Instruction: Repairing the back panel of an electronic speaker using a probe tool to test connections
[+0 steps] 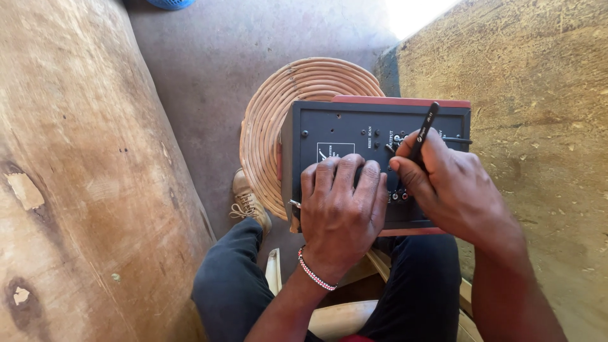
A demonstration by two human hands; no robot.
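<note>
Speaker box (354,130), dark rear panel up, on person's lap. Left hand (341,206) flat, fingers spread on panel. Right hand (451,187) closed around black screwdriver (423,132), tip at panel's sockets.

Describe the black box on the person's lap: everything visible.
The box is a dark grey panel with reddish wooden sides, showing small screws, buttons, round sockets and a white label. It lies panel up on the person's knees, its far end over a coiled cane mat. The left hand presses flat on the panel; the right hand holds a black tool to the sockets.
</note>
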